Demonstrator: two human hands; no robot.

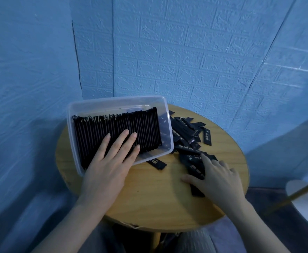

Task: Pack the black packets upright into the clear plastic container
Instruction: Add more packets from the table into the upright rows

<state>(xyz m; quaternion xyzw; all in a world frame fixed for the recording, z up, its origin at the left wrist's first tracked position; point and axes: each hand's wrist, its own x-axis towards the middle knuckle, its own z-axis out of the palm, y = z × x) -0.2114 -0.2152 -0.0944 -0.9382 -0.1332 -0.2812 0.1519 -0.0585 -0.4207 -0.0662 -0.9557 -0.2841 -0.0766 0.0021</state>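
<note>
While most of the black packets (116, 132) already stand on edge in one long row inside the clear plastic container (73, 114), a loose pile of packets (188, 137) lies flat on the round wooden counter (149, 198), just right of the container and touching its right wall. Packet long axes in the pile run every which way; the ones nearest the right hand (217, 181) point roughly away from the person, slanting left. That hand is much the nearer one to the pile: its fingers (205, 159) are spread and laid on top of a few flat packets, thumb out to the left. Looks like pressing or gathering, but whether any packet is actually pinched I cannot tell, palm covers it.

Left hand (113, 157) lies flat over the near end of the standing row, fingers (122, 137) straight, nothing gripped, likely keeping the row from tipping. Free space in the container sits at the row's right end, on the pile side, so the next packets need turning upright and a short carry left.

One stray packet (157, 163) pokes out beside the container's near wall. Container looks tilted or partly off the counter's left edge; its underside is hidden. Packet print is too small to read. Blue brick-pattern wall (204, 52) behind; white object (304, 198) cut off at right.
</note>
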